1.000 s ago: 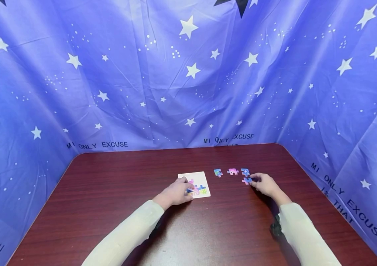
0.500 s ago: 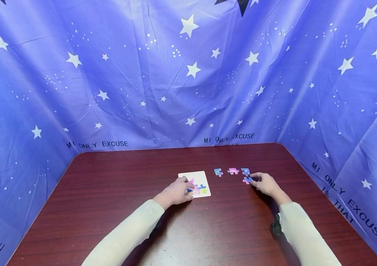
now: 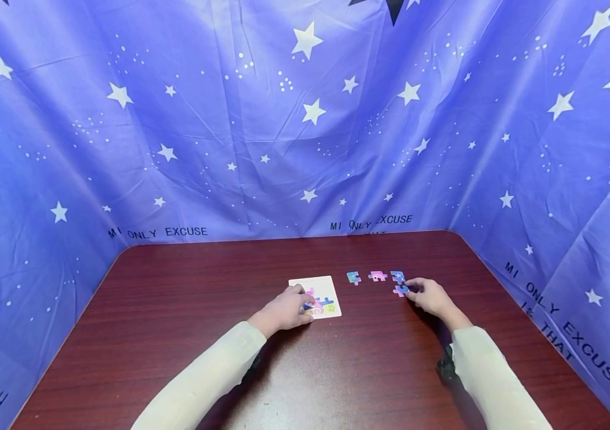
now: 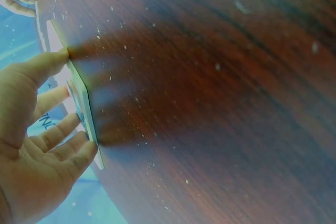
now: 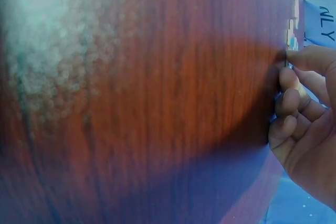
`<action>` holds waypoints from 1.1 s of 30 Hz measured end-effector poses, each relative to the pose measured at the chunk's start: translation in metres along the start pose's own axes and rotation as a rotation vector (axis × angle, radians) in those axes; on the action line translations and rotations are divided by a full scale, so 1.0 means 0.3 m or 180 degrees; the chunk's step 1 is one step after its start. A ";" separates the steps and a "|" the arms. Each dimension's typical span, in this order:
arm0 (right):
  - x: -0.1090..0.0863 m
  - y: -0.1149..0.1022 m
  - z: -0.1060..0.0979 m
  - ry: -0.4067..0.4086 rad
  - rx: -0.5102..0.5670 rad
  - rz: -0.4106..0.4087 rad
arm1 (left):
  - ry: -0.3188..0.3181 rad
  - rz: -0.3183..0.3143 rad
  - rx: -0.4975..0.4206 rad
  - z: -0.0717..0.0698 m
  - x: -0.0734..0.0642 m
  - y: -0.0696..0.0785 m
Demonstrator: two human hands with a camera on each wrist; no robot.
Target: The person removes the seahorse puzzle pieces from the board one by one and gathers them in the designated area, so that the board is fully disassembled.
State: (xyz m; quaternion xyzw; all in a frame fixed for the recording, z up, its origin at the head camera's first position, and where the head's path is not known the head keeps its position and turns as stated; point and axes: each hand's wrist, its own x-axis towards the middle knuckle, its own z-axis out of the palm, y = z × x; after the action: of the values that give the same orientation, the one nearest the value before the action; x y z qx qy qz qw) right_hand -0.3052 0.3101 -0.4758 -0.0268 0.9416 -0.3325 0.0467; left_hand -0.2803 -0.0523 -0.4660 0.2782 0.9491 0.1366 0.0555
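A starry curtain [image 3: 202, 149] is hanging at twelve o'clock beyond the table [image 3: 315, 376]. Over the last second nothing there is visibly shifting, so the puzzle work is, I judge, pausing with one piece in hand. The left hand [image 3: 284, 309] is resting at eight o'clock on the white board [image 3: 315, 282], fingers spreading over its face and edge. The right hand [image 3: 431, 298], at the board's three o'clock, is pinching the edge of a blue-and-pink piece [image 3: 399, 291]. The board is holding pink, blue and yellow-green pieces [image 3: 328, 303], partly hiding under the fingers. Lying loose towards two o'clock are a pink piece [image 3: 377, 276], a green-and-blue piece [image 3: 352, 278] and a white-marked blue piece [image 3: 397, 276]; whether this last is touching the pinched one, I cannot tell.
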 end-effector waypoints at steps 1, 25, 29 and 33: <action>0.000 -0.001 0.000 -0.0006 0.0009 0.0009 | 0.0001 0.0002 0.0006 0.001 0.001 -0.001; -0.001 -0.006 0.001 -0.0020 0.0088 0.0068 | 0.0045 0.0005 -0.0033 0.006 0.006 -0.007; -0.001 -0.004 0.002 -0.0011 0.0104 0.0062 | 0.0041 0.0008 -0.0027 0.009 0.007 -0.008; -0.002 -0.003 0.003 -0.0001 0.0093 0.0073 | 0.0043 0.0012 -0.0016 0.013 0.008 -0.009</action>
State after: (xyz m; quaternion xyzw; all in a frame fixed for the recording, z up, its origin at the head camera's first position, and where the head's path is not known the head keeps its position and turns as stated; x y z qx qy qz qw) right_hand -0.3045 0.3089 -0.4761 -0.0153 0.9368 -0.3457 0.0510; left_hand -0.2829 -0.0524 -0.4705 0.2789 0.9486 0.1410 0.0495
